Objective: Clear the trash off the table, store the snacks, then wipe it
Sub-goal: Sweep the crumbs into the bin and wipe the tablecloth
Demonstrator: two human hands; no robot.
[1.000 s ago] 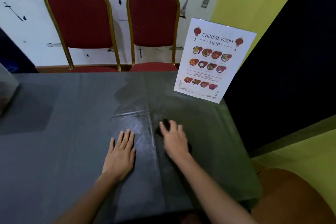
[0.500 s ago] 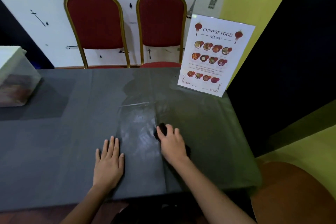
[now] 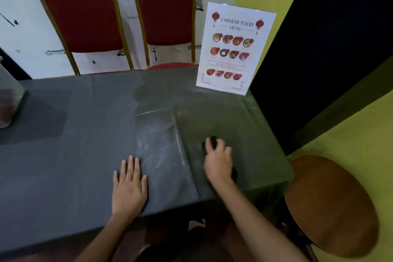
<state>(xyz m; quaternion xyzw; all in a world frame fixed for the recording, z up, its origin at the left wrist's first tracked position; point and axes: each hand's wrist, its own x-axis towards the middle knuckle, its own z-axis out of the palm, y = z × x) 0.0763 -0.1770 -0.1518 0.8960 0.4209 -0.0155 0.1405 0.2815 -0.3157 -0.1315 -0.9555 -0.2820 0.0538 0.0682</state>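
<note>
From the head view, looking down over the person's arms, a dark grey tabletop [image 3: 63, 166] fills most of the scene, matte and covered in something smooth with fold lines running across it. Near the middle a patch of pale, smeary streaks [image 3: 155, 151] catches the light.

The left hand [image 3: 129, 185] lies flat on the tabletop near the front edge, palm down, fingers straight and close together, holding nothing. The right hand [image 3: 219, 164] is further right and a little further in, pressing down on a dark cloth [image 3: 212, 141]. Its fingers are bent over the cloth, which is nearly black and bunched. Only a lump past the fingertips and a sliver by the wrist show; the rest is under the palm. The hand is motion-blurred, so the exact grip is hard to read.

At the far right corner stands an upright glossy menu card [image 3: 234, 49], white with red lanterns and small dish photos. Behind the tabletop are two chairs, one on the left [image 3: 85, 17] and one on the right [image 3: 168, 10], with red padded backs in arched gold frames. A clear plastic container [image 3: 8, 100] is cut off by the left edge, its contents a reddish blur. A round brown stool [image 3: 331, 204] sits low on the right.
</note>
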